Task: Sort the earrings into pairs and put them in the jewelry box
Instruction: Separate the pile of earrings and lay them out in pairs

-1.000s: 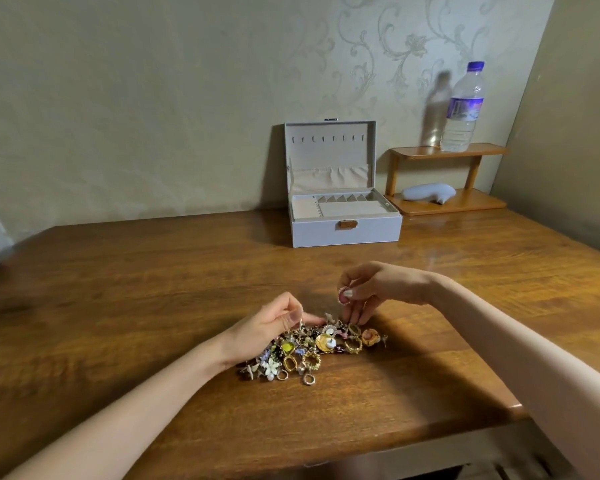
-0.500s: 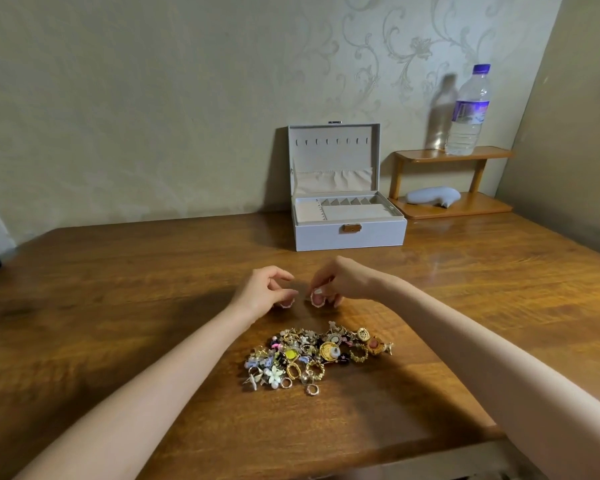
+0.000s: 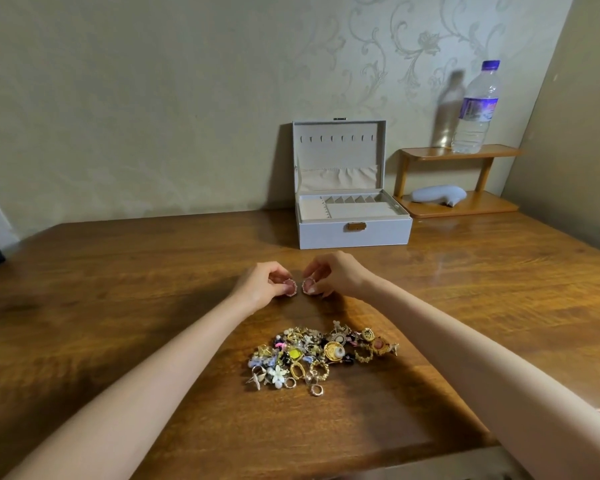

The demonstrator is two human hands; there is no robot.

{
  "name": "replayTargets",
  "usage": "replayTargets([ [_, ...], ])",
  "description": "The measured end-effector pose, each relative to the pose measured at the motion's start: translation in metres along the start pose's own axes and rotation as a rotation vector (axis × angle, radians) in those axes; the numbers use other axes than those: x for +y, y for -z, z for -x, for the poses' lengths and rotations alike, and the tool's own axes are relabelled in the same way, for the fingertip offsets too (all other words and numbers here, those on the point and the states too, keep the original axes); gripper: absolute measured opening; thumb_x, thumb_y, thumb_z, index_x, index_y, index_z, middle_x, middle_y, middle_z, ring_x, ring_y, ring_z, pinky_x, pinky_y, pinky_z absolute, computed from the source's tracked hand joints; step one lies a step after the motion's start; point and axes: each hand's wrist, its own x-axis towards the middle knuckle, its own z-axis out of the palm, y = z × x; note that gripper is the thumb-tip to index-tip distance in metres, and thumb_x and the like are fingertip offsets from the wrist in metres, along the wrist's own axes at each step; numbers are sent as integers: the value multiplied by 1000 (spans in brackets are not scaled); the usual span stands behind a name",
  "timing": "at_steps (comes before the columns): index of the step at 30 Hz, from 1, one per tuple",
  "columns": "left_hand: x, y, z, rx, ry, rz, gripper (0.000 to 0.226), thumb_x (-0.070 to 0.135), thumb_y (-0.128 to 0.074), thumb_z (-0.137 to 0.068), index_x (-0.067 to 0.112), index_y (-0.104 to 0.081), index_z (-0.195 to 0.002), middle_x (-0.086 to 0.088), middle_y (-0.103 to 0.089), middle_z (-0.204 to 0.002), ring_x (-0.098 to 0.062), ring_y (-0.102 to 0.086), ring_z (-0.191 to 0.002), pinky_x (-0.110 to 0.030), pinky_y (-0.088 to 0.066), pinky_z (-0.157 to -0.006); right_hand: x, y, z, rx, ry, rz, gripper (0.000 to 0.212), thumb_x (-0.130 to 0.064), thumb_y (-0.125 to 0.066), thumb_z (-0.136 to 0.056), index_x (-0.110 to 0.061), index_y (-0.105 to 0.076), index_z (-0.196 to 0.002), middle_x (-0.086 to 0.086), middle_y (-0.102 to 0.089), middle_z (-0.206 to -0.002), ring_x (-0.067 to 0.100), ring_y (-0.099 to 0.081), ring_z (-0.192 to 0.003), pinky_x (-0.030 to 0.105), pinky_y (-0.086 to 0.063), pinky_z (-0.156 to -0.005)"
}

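Both forearms reach forward over the wooden desk [image 3: 118, 289] and converge just in front of the jewelry box [image 3: 354, 233]. The left hand [image 3: 262, 284] is curled, its fingertips pinching 1 round pink earring [image 3: 290, 287]. The right hand [image 3: 336, 275] is curled the same way, pinching a matching pink earring [image 3: 308, 285]. The 2 earrings sit side by side, nearly touching, their round faces turned toward the camera; being round, they show no clear long axis. The box stands open, lid upright against the wall, clasp facing the person. The heap of mixed earrings [image 3: 321, 355] lies on the desk nearer the person than the hands, spread wider left to right than front to back.
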Motion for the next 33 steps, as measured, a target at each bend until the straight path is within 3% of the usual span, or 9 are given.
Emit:
replayTargets([
  [6,0,2,3,-66,-16,-16,25,22,-66,-84,19,-62,-108,-1,-63,-110,-14,-58,-93,-31,-49,-83,-3,-4,1,3,85,95,30,-6,-72,-77,-11,-68,-107,-3,-63,-89,5,-56,-75,13,-47,-63],
  [10,-1,5,11,-16,-45,-39,33,21,-66,-84,18,-56,-116,-2,-54,-116,-11,-56,-87,-23,-46,-77,-3,1,10,70,141,165,37,-12,-72,-78,-16,-65,-114,3,-64,-104,11,-56,-83,19,-46,-69],
  [14,15,9,38,67,-217,-41,16,25,-66,-83,18,-57,-95,7,-52,-97,-3,-51,-78,-13,-38,-67,-6,18,34,98,265,157,23,-14,-73,-78,-19,-69,-99,0,-66,-95,9,-58,-79,20,-48,-68],
  [18,36,6,70,-173,-418,-174,22,47,-64,-78,30,-52,-84,20,-48,-87,5,-43,-85,-17,-36,-79,-8,35,71,-77,296,151,9,-15,-74,-77,-19,-70,-84,-13,-64,-78,-5,-55,-68,10,-43,-60],
  [20,41,0,78,-202,-512,-275,31,60,-60,-73,35,-49,-87,19,-48,-92,0,-41,-94,-20,-33,-91,-4,41,85,-134,296,169,10,-19,-75,-75,-18,-70,-83,-12,-64,-76,-4,-54,-66,10,-41,-59],
  [22,44,-8,82,-211,-565,-394,40,65,-58,-71,33,-51,-94,17,-45,-98,-1,-35,-97,-20,-26,-94,2,45,96,-184,284,203,14,-24,-77,-74,-19,-71,-86,-9,-66,-80,0,-55,-69,12,-42,-62],
  [27,48,-16,83,-192,-528,-429,37,56,-61,-76,28,-52,-98,16,-43,-98,-4,-35,-97,-24,-30,-97,17,51,111,-231,244,318,27,-33,-79,-68,-27,-68,-92,-9,-62,-91,2,-52,-78,13,-42,-67],
  [33,54,-13,85,-202,-490,-400,24,44,-63,-82,27,-58,-97,14,-51,-98,-6,-43,-98,-21,-31,-87,19,46,114,-251,213,375,27,-29,-79,-71,-27,-67,-95,-6,-63,-90,9,-56,-81,29,-49,-74],
])
